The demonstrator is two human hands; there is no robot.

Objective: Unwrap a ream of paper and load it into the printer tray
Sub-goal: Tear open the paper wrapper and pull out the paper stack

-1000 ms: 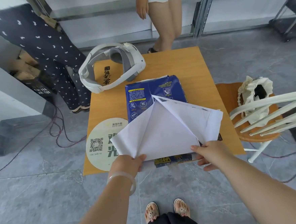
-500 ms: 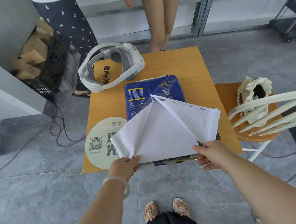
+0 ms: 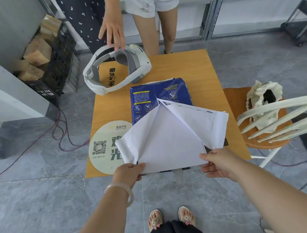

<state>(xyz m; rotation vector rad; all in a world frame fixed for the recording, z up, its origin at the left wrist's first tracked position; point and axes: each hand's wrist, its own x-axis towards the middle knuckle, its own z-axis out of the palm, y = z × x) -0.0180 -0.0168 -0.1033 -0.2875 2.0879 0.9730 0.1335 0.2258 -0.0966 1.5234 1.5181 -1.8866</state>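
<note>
We see a glossy dark-blue paper wrapper [image 3: 158,96] peeled back to its matt white inside [image 3: 168,139]. The worktop [image 3: 196,67] is smooth orange wood laminate, with a matt round paper sticker [image 3: 105,147] on it. The headset [image 3: 117,71] is smooth white plastic with grey padding. The floor [image 3: 36,197] is polished grey stone tile.

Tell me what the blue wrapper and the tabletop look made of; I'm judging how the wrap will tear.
The blue wrapper looks like coated paper: printed outside, plain white inside on the opened flaps, with creases holding sharp. Possibly a thin plastic lining; can't tell. The tabletop looks like wood-grain laminate: smooth, even orange-brown, matte.
</note>
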